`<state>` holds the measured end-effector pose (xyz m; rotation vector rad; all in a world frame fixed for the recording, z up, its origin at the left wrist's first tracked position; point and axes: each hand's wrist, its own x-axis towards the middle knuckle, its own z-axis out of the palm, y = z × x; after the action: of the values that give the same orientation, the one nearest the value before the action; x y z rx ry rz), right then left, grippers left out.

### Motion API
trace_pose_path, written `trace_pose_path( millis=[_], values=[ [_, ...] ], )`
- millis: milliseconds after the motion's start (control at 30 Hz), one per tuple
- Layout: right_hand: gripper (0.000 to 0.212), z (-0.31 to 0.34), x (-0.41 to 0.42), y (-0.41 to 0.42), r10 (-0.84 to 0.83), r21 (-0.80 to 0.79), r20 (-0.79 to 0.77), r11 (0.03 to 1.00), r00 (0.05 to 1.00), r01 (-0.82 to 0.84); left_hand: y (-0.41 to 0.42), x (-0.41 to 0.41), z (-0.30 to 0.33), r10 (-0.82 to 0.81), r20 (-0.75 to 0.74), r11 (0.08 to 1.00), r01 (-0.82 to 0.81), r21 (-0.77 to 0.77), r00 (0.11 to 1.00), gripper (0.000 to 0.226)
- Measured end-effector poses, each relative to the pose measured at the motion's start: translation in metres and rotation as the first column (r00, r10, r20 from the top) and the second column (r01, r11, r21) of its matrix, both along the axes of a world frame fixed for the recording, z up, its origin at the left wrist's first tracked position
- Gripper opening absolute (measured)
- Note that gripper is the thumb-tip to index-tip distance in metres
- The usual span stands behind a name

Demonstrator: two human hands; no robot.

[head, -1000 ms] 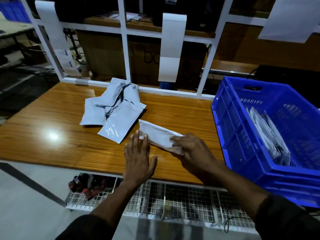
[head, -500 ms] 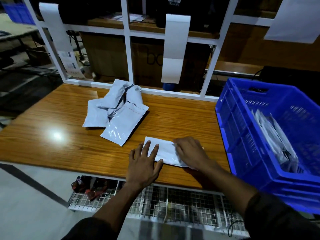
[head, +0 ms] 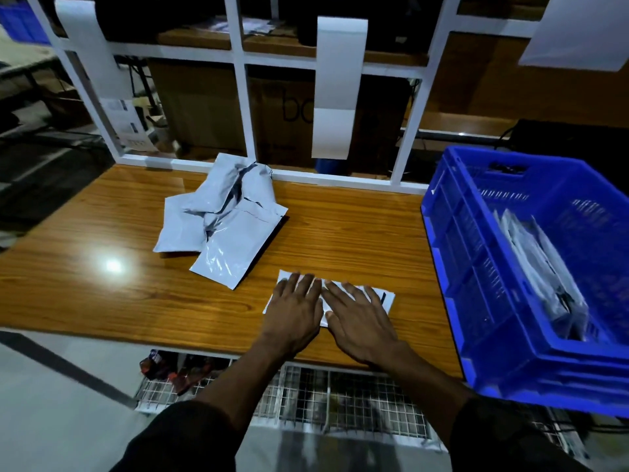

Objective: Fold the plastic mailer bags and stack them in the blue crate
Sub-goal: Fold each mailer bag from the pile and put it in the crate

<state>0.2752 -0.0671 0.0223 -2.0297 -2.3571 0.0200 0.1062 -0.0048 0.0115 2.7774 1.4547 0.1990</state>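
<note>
Right hand (head: 364,315) flattened, mailer (head: 384,296) mostly covered

Wood-grain laminate worktop (head: 102,284). White-painted metal frame (head: 240,97) along its far edge, white paper sheets (head: 337,86) hanging from its rail. Brown cardboard boxes (head: 204,107) behind. White wire-mesh rack (head: 340,403) below the near edge.

Open tabletop left of the fingers, crate wall to the right

Bare tabletop (head: 85,267) spreads left of the fingers (head: 306,284); a loose mailer pile (head: 221,226) lies beyond them to the left, the white frame (head: 340,180) bars the far edge, and the blue crate (head: 452,267) walls off the right.
</note>
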Motion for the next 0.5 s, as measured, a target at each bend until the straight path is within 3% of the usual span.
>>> trace_pose_path(
  millis=[300,400,500],
  values=[
    [0.064,0.007,0.007,0.005,-0.079,-0.106,-0.175,0.992,0.981,0.061,-0.001,-0.003,-0.005,0.092,0.017,0.985,-0.089,-0.147,0.996,0.080],
    [0.074,0.005,0.019,-0.003,-0.105,-0.082,-0.115,0.992,0.988,0.096,-0.002,-0.004,-0.002,0.093,0.007,0.983,-0.090,-0.163,0.996,0.082],
    [0.076,0.002,0.028,-0.008,-0.106,-0.085,-0.148,0.992,0.983,0.094,-0.003,-0.004,-0.002,0.095,0.016,0.983,-0.091,-0.160,0.995,0.081]
  ],
)
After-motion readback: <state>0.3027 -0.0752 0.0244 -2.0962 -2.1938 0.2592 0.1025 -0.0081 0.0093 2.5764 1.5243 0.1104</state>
